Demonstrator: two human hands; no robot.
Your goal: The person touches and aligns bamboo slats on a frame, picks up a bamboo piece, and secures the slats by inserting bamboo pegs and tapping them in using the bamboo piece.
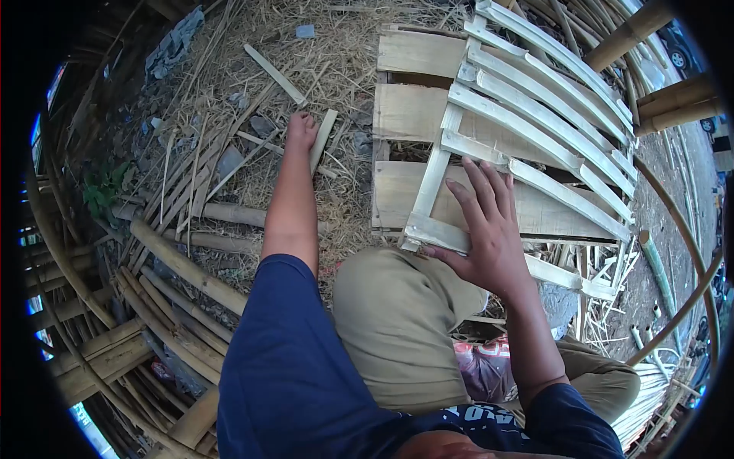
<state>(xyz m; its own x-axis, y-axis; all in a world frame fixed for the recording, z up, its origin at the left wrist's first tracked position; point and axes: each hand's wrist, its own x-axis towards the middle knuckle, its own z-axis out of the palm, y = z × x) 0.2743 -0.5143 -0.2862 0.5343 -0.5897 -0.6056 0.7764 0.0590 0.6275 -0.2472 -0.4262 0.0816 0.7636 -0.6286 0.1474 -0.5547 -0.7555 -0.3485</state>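
My left hand is stretched forward over the straw-covered ground, its fingers curled; what they hold, if anything, is hidden. Just right of it lies a short pale bamboo strip, and another strip lies beyond the fingertips. My right hand is spread, fingers apart, over the near left corner of a slatted bamboo frame. Its thumb is by the frame's lowest left crosspiece and its fingertips are near a curved slat. Under the frame are wide wooden boards.
Bamboo poles and thin sticks are piled at the left. Thick bamboo posts stand at the upper right. My bent knee is close to the frame's near edge. Shavings lie below the frame.
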